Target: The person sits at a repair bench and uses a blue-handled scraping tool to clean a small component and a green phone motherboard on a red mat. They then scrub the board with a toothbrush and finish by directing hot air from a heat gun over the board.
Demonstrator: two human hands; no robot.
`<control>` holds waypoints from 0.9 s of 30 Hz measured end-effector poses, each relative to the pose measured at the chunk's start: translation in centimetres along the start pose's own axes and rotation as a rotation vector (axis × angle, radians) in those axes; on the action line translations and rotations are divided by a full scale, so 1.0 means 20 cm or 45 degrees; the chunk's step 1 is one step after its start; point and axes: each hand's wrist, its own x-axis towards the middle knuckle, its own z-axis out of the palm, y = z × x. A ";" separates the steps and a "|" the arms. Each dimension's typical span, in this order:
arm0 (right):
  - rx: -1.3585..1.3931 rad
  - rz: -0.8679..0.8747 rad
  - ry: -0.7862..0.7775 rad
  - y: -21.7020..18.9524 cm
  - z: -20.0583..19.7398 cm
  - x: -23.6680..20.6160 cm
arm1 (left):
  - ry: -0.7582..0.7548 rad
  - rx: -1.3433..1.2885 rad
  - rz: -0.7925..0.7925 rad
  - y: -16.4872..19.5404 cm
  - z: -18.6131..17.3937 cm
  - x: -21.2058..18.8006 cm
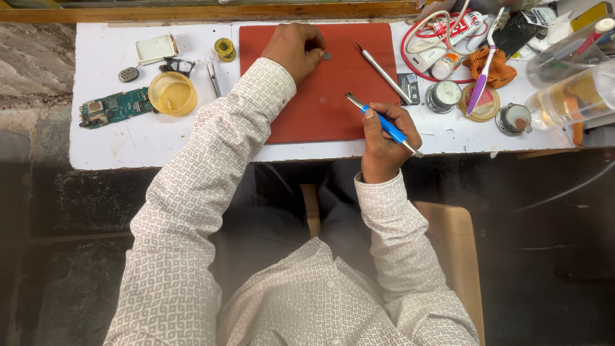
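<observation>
Lying leftmost on the white table [128,144] were a circuit board [114,107] and yellow cup [172,93]. The left hand [293,49] pinched a tiny part [327,56] on the red mat [327,96]. The right hand [384,144] gripped a blue tool [382,123]; 2 tins [443,96] stood right.

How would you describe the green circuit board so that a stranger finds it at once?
Start at the red mat in the middle of the white table. Go left past the yellow bowl. The circuit board lies flat beside it, the only green, long thing with small parts on it.
</observation>
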 end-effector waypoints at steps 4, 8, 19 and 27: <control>-0.013 -0.016 0.002 -0.01 0.04 -0.01 | 0.041 -0.126 -0.066 -0.06 -0.05 -0.02; -0.018 -0.029 -0.004 0.00 0.00 -0.01 | 0.062 -0.105 -0.058 -0.06 0.02 -0.02; -0.044 -0.028 0.000 0.05 -0.11 -0.01 | 0.040 -0.105 -0.369 0.02 0.17 0.09; -0.043 -0.016 0.003 -0.02 -0.13 -0.02 | 0.156 -0.071 0.075 0.27 0.08 -0.36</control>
